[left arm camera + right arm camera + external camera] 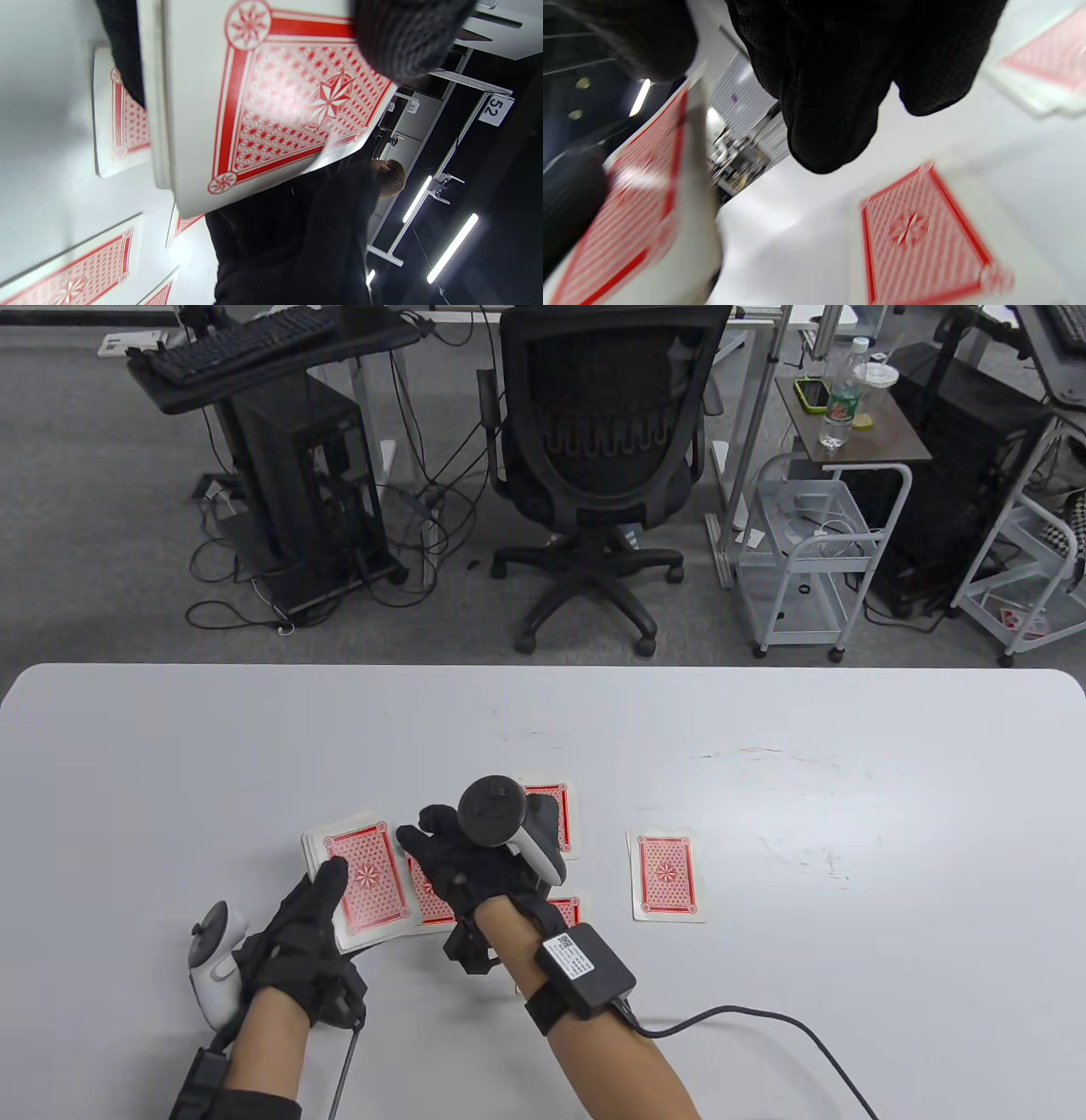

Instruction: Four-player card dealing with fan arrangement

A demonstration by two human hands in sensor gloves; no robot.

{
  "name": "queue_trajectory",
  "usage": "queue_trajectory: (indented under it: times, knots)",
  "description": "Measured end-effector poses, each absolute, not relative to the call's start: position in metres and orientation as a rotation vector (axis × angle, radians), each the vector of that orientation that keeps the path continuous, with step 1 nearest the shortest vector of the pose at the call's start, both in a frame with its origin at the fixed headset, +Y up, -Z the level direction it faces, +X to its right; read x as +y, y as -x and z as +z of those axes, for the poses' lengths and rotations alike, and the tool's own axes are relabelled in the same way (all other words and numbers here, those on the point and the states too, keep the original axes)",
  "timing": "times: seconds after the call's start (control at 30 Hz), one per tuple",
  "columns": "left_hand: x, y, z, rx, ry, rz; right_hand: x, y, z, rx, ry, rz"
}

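Office floor behind: chair [601, 466], computer tower [299, 483], wire cart [810, 551]. White table [764, 712] in front, you work at its near edge.

Your left hand [297, 925] grips the deck [361, 878] face down, thumb over the top card, likely so it can be pushed off for dealing. Your right hand [462, 869] reaches in beside the deck; whether its fingers pinch a card, I cannot tell.

One dealt card [667, 875] lies alone to the right, others sit half hidden under your right hand. No fan is apparent. The wrist cable [764, 1027] trails near the edge, clear of the cards.
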State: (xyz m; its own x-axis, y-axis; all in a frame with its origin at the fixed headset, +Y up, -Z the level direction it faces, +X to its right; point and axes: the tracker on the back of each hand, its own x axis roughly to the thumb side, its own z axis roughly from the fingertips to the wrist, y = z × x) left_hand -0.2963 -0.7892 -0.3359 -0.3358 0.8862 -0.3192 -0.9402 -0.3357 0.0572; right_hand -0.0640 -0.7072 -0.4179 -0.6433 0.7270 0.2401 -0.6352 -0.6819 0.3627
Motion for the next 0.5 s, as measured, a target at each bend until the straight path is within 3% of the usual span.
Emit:
queue_trajectory:
  times: [0.1,0.5]
  knots:
    - [-0.787,0.29,-0.335,0.254,0.275,1.886,-0.712,0.071,-0.41,0.391,-0.52,2.267]
    - [-0.787,0.283,-0.331,0.259,0.265,1.891,-0.699,0.058,-0.403,0.21,-0.367,2.343]
